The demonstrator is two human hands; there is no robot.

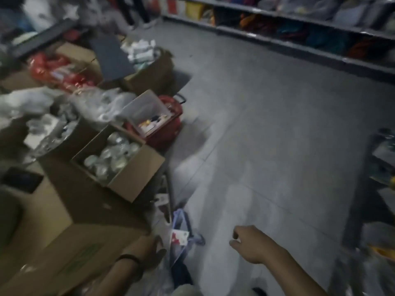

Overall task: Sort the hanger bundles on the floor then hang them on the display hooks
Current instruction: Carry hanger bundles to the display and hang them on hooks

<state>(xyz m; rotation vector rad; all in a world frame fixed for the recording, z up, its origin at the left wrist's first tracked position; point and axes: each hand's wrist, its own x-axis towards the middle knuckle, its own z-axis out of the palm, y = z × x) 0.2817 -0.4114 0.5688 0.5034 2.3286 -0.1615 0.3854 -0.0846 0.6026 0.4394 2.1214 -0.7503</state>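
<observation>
The view is blurred by motion. A bluish bundle [181,223] with a red and white tag lies on the grey floor at the bottom centre, partly inside clear plastic. My left hand [149,246], with a dark band on its wrist, is just left of the bundle, beside a cardboard box. Its fingers curl downward near the plastic, and the blur hides whether they hold it. My right hand [248,242] hovers over the bare floor right of the bundle, its fingers loosely curled and holding nothing. No display hooks can be made out.
Open cardboard boxes [119,161] of wrapped goods crowd the left side. A red basket [166,127] stands behind them. Shelves [299,39] of coloured goods run along the far right. More goods lie at the right edge [384,163]. A person's legs [136,13] stand far back.
</observation>
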